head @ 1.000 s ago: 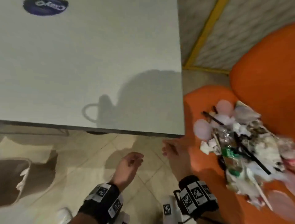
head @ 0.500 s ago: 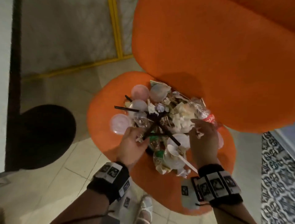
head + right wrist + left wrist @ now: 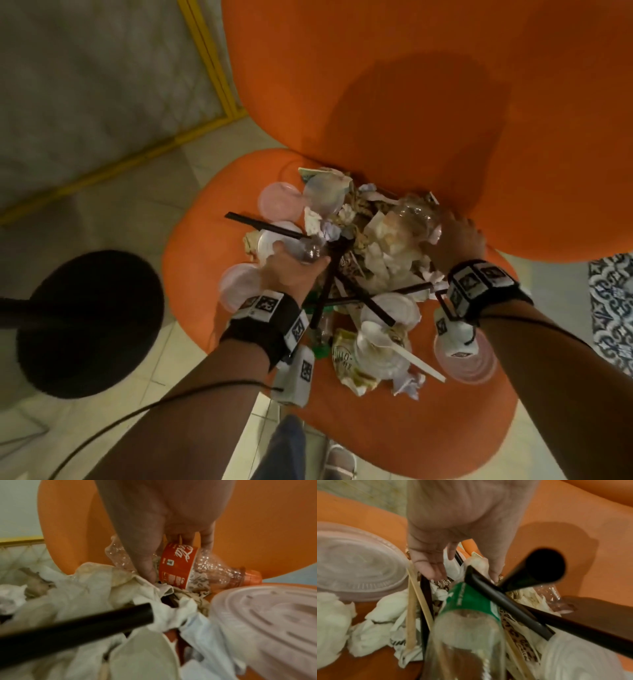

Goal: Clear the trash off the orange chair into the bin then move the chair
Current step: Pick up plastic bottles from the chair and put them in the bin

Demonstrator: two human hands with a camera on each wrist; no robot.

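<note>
**Both hands reach into trash heaped on an orange chair**

A rounded orange upholstered chair (image 3: pixel 394 102) fills the upper right and centre of the head view. Its seat holds a heap of mixed trash (image 3: pixel 356 270): crumpled white paper napkins (image 3: pixel 373 616), round translucent plastic lids (image 3: pixel 279 202), black plastic straws (image 3: pixel 263 226) and a white plastic spoon (image 3: pixel 400 349). The left hand (image 3: pixel 291 270), at centre, curls its fingers into the heap's left side. The right hand (image 3: pixel 452 240), centre right, closes thumb and fingers around a crushed clear plastic bottle with a red label (image 3: pixel 178 566). No bin is in view. Nearly all the trash appears still to be cleared, and the chair unmoved.
</note>
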